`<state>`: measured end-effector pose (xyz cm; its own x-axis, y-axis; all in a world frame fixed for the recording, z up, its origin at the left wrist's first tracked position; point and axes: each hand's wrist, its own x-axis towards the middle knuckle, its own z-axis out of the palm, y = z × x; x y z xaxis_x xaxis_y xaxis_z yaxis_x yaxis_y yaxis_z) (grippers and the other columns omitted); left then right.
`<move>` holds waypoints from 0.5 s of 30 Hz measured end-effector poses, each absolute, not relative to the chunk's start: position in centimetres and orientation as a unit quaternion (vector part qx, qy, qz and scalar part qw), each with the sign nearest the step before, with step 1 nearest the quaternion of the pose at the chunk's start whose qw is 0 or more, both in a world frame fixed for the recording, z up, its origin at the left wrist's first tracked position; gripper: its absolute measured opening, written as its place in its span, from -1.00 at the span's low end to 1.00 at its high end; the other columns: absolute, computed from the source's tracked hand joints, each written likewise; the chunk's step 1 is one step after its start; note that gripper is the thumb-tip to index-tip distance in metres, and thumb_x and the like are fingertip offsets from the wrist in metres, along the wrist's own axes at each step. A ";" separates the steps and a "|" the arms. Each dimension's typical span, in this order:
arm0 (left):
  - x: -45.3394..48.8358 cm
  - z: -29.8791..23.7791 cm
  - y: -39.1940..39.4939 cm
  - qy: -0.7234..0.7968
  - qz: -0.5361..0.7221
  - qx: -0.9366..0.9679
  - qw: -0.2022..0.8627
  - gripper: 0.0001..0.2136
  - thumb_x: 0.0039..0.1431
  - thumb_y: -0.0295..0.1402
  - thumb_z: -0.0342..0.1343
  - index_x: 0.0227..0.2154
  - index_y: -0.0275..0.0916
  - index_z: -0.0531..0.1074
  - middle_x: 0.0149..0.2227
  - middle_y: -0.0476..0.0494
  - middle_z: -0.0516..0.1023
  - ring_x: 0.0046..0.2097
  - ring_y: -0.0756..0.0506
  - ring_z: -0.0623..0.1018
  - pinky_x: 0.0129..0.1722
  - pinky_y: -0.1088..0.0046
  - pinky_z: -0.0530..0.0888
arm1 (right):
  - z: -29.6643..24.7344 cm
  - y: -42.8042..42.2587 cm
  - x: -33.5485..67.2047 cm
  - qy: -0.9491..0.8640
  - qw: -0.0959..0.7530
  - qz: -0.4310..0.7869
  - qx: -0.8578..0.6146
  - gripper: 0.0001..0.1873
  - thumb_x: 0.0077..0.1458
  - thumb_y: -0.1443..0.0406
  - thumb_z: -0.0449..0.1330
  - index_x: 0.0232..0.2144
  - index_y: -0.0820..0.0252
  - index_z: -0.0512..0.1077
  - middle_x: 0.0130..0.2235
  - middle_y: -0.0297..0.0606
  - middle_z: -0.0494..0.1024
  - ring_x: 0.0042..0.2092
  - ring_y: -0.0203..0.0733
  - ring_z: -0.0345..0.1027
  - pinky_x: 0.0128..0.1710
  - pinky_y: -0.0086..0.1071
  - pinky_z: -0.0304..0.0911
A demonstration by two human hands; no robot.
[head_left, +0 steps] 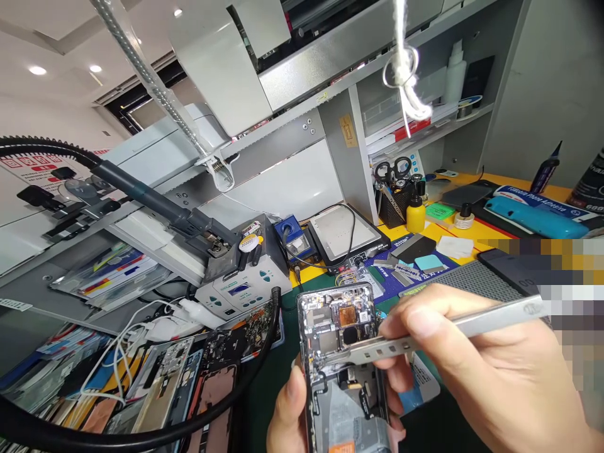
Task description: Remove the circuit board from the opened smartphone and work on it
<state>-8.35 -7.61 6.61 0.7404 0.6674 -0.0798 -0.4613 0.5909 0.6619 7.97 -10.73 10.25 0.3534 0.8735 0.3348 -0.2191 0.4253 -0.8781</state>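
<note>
My left hand grips an opened phone from below, thumb on its left edge, the back cover off and the boards and camera modules exposed. My right hand pinches metal tweezers, whose tips rest on the phone's upper left interior. Both hands sit low in the middle of the view, over a dark green mat.
Left of the phone lie several stripped phone bodies and a thick black hose. Behind stand a rework station, a blue soldering stand, a heating pad, a yellow bottle and a tool cup.
</note>
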 end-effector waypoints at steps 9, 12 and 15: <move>-7.6 5.8 -7.8 0.272 0.343 0.213 0.873 -0.26 -0.16 0.29 0.22 -0.35 -0.46 0.68 -0.40 -0.45 0.65 -0.44 -0.18 0.61 -0.43 0.40 0.48 | 10.4 -10.1 8.5 -0.371 0.685 0.510 -0.365 -0.59 0.17 0.00 0.27 -0.55 0.14 0.45 -0.67 -0.36 0.43 -0.71 -0.12 0.42 -0.79 -0.37 0.38; -7.3 7.0 -8.0 0.303 0.357 0.227 0.854 -0.27 -0.24 0.27 0.29 -0.37 -0.44 0.69 -0.43 -0.38 0.65 -0.46 -0.16 0.58 -0.44 0.41 0.48 | 10.5 -10.0 8.5 -0.379 0.689 0.493 -0.372 -0.58 0.15 0.00 0.29 -0.57 0.14 0.47 -0.67 -0.36 0.44 -0.70 -0.14 0.43 -0.77 -0.41 0.38; -6.9 7.3 -8.2 0.322 0.358 0.239 0.843 -0.30 -0.25 0.29 0.26 -0.39 -0.36 0.70 -0.42 -0.37 0.65 -0.48 -0.14 0.55 -0.49 0.43 0.44 | 10.3 -10.0 8.5 -0.389 0.672 0.514 -0.365 -0.60 0.14 -0.01 0.29 -0.56 0.13 0.51 -0.70 -0.37 0.44 -0.71 -0.18 0.41 -0.78 -0.48 0.33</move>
<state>-6.85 -8.20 7.29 0.5363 0.7576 -0.3721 -0.4495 0.6295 0.6338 8.50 -10.03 10.26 0.1688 0.9747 0.1463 -0.4074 0.2042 -0.8901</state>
